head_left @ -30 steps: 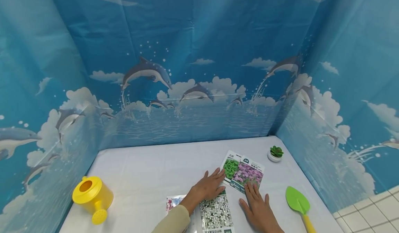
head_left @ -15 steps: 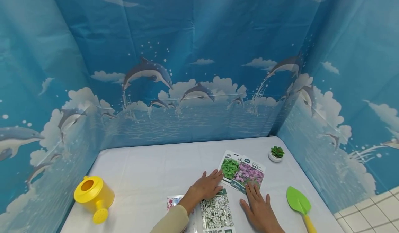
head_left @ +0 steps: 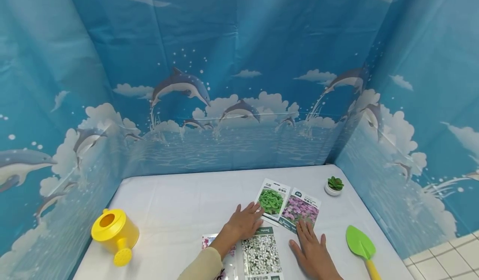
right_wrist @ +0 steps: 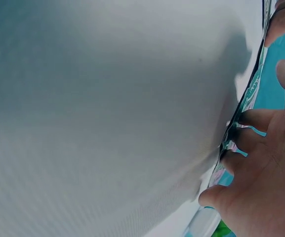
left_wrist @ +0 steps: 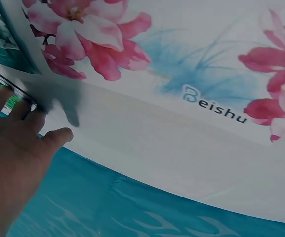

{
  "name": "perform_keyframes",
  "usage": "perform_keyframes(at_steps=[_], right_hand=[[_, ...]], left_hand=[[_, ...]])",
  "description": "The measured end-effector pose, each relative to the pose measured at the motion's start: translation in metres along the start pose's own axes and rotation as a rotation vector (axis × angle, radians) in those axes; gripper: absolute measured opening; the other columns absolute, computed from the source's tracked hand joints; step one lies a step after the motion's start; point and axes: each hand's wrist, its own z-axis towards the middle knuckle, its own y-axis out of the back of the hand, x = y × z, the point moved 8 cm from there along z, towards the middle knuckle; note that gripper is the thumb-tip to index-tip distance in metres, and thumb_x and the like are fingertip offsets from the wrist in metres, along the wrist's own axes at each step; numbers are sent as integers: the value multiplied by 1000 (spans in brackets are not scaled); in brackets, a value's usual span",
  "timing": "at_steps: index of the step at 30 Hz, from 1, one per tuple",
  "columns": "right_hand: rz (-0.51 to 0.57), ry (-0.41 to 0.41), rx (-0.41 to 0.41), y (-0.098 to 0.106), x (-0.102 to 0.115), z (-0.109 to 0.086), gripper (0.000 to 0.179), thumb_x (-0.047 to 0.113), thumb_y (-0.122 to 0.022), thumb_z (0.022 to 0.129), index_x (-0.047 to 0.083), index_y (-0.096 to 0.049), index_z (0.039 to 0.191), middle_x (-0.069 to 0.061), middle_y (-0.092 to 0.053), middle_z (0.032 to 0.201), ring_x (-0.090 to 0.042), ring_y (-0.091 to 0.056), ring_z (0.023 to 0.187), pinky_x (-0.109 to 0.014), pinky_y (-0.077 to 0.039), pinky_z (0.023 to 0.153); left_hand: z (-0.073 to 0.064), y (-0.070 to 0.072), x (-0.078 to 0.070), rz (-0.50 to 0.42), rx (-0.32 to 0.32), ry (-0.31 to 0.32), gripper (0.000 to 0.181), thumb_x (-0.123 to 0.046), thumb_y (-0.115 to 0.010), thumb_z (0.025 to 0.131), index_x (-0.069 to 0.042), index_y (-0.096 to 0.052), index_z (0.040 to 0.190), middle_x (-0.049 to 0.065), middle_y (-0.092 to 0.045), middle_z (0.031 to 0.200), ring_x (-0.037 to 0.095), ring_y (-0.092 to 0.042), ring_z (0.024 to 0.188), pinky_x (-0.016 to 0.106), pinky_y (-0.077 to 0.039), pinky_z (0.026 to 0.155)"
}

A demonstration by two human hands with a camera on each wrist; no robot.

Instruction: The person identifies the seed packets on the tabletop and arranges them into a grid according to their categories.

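Observation:
My left hand (head_left: 243, 224) lies palm down with spread fingers, fingertips on the lower left edge of a seed packet with green leaves (head_left: 271, 201). Beside that packet, on its right, is a seed packet with purple flowers (head_left: 301, 209). On its lower edge rest the straight fingertips of my right hand (head_left: 312, 253). A white-flower packet (head_left: 260, 253) lies nearer me, between the hands. My left forearm partly hides a pink-flower packet (head_left: 207, 241); its pink blossoms (left_wrist: 98, 39) fill much of the left wrist view. In the right wrist view the right hand (right_wrist: 265, 153) meets a packet's thin edge.
A yellow watering can (head_left: 115, 234) stands at the left of the white table (head_left: 168, 205). To the right are a small potted succulent (head_left: 334, 185) and a green trowel (head_left: 360, 241) with a yellow handle. Blue dolphin curtains (head_left: 239, 147) enclose the table's back and sides.
The green-leaf packet has slid left under my left hand, away from overlapping the purple-flower packet. My right hand has stayed on the purple-flower packet. The head view has shifted slightly.

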Motion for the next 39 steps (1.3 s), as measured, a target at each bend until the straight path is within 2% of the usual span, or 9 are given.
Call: perform_keyframes(at_steps=[6,12,18,22,28,35,39], right_hand=[[-16,-7,21,0,1,1,79,51,-53,111,-3,-35,165,-26,-28,173,-52,-23,160,-88,-13,115],[-22,-14,28,-1,1,2,80,52,-53,111,-4,-35,165,-26,-28,173,-52,-22,160,-88,-13,115],[-9,-8,26,-4,0,3,80,52,-52,111,-4,-35,165,-26,-28,173,-52,-21,160,-88,-12,115],[-4,-10,27,-4,0,3,79,52,-53,111,-4,-36,164,-27,-28,173,-52,-21,160,-88,-12,115],[-23,-18,38,-4,1,4,79,52,-53,111,-5,-36,164,-27,-28,173,-53,-22,160,-88,-14,115],[-28,-24,38,-3,2,5,79,50,-55,111,-6,-35,164,-28,-28,172,-54,-22,159,-88,-14,115],[-26,-33,50,-3,2,6,80,49,-56,111,-7,-37,163,-29,-28,172,-54,-22,159,-89,-14,114]], left_hand=[[-3,2,7,42,-33,43,53,-43,-36,118,-23,-46,166,0,-32,177,23,-28,164,55,-32,129],[-3,4,8,86,-87,14,55,-43,-38,118,-12,-52,160,0,-29,178,22,-24,165,55,-31,129],[-3,-3,16,20,-72,19,52,-39,-40,118,-8,-50,160,6,-32,177,25,-28,164,57,-32,128],[-5,-9,22,-8,-96,19,52,-38,-40,118,-8,-48,160,7,-33,176,26,-30,163,60,-32,127],[-12,-2,26,-13,-98,51,54,-38,-46,116,-10,-45,163,6,-37,175,25,-33,162,62,-32,126],[-23,8,28,96,-69,111,54,-43,-48,115,-24,-47,165,1,-39,174,21,-36,160,60,-37,125],[-27,7,31,85,-89,126,53,-42,-50,114,-23,-50,163,2,-41,173,22,-38,160,60,-38,123]])
